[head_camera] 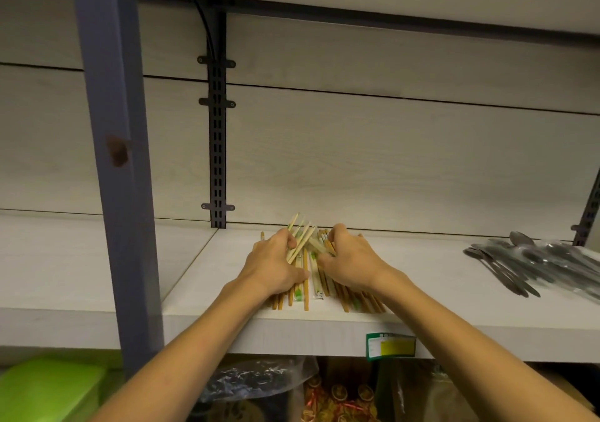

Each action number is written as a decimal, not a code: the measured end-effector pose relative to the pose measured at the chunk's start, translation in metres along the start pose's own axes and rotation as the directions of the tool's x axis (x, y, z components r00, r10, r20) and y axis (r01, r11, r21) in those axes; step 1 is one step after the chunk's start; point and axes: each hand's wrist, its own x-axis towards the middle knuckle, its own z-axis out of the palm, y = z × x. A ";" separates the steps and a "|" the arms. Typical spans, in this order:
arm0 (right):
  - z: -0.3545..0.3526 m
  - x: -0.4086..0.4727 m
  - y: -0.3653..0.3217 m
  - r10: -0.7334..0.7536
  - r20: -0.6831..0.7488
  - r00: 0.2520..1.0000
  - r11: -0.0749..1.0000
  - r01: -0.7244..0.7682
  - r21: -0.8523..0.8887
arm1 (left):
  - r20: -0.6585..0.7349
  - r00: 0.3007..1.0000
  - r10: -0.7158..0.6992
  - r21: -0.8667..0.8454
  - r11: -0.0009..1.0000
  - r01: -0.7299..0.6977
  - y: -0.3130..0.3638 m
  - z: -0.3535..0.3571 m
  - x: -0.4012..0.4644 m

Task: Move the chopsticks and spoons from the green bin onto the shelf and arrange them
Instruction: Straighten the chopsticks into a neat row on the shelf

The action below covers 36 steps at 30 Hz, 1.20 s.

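Near the shelf's [422,279] front edge, two hands gripped one pile of chopsticks [316,279], too many to count: left hand [276,267] and right hand [349,264], fingers curled around sticks; spoons [519,266] lay heaped toward the right end.

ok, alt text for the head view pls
Both hands, left hand and right hand, gather a pile of wrapped chopsticks on a pale shelf. Packaged spoons lie to the right; a green bin sits lower left.
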 end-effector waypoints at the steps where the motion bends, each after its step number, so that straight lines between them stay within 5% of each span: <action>1: 0.002 0.000 -0.003 -0.003 -0.001 1.000 1.000 0.003 -0.012 | 0.002 1.000 -0.010 0.006 1.000 0.010 0.001 0.000 0.000; 10: 0.004 0.001 -0.017 0.016 0.058 0.998 0.989 -0.007 -0.148 | 0.023 0.991 -0.129 -0.016 0.992 0.129 -0.007 -0.012 -0.001; 19: 0.009 -0.001 -0.025 0.013 0.140 0.990 0.989 0.008 -0.145 | -0.034 0.995 -0.090 0.010 0.996 0.090 -0.006 -0.009 -0.006; 26: -0.011 -0.003 -0.004 0.012 0.143 0.990 1.000 -0.007 -0.030 | -0.031 0.998 -0.045 0.107 0.993 0.048 0.001 -0.009 -0.006; 36: -0.028 -0.014 0.023 0.112 0.080 0.991 0.991 -0.117 0.065 | -0.086 0.994 -0.067 -0.052 0.997 0.063 0.004 -0.005 -0.003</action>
